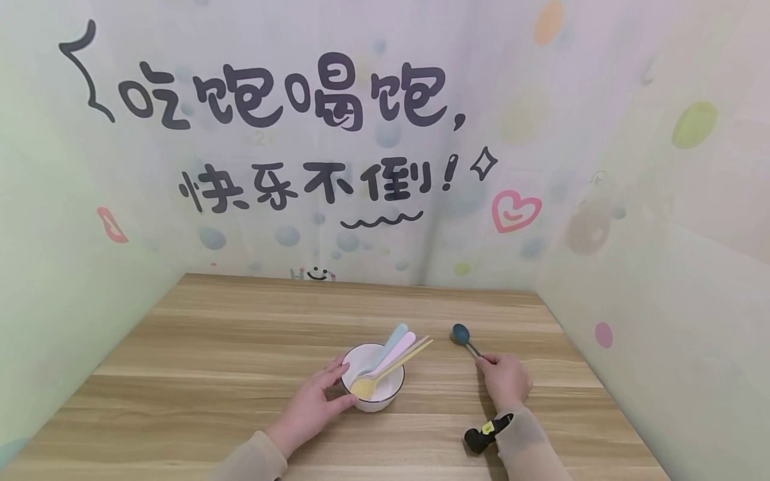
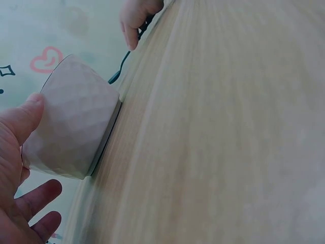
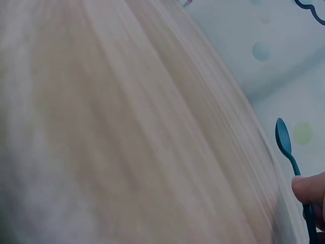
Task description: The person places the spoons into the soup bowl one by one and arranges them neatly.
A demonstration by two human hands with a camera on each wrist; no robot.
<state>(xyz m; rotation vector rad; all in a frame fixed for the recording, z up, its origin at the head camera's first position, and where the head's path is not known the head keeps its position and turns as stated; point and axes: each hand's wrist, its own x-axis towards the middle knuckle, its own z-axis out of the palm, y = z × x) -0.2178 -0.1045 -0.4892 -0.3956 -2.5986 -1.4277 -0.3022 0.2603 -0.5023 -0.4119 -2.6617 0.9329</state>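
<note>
A white bowl (image 1: 373, 405) with a dark rim and a faceted outside stands upright on the wooden table. My left hand (image 1: 315, 405) holds it from the left, thumb at the near side and fingers at the far side. Inside lean a light blue handle (image 1: 392, 342), a pink handle (image 1: 398, 351) and a yellow spoon (image 1: 364, 388), with a thin beige handle (image 1: 417, 346) beside them. To the right, my right hand (image 1: 506, 382) pinches a dark blue-green spoon (image 1: 460, 334) by its handle. In the right wrist view its bowl end (image 3: 283, 137) points away from the fingers.
The wooden table (image 1: 252, 321) reaches back to a patterned wall (image 1: 271, 254) with large dark lettering. A side wall (image 1: 662, 300) bounds it on the right and another (image 1: 72, 287) on the left. A black strap device (image 1: 484, 435) sits at the right wrist.
</note>
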